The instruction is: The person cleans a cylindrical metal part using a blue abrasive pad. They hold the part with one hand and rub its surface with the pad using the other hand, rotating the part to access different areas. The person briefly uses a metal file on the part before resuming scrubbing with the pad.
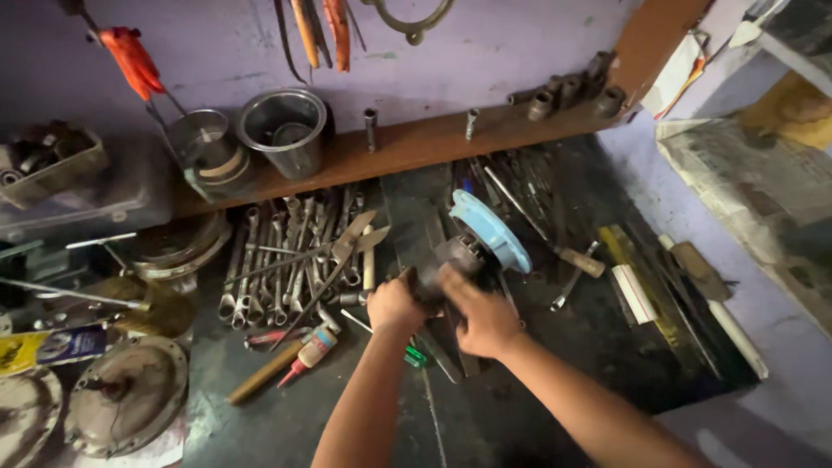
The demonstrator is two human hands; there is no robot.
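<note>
Both my hands grip a dark metal motor-like part (pixel 453 256) with a light blue round cover (pixel 490 230) at its far end, held over a dirty workbench. My left hand (pixel 394 303) clasps its near left side. My right hand (pixel 481 316) wraps its near right side. The part's near end is hidden under my fingers.
A row of spanners (pixel 286 260) lies left of the hands, with a red-capped tube (pixel 310 351) and a wooden handle (pixel 264 373) nearer. Round metal covers (pixel 130 394) sit at far left. Steel cups (pixel 284 130) and sockets (pixel 568 91) stand on a wooden shelf. Files and rods (pixel 641 290) lie at right.
</note>
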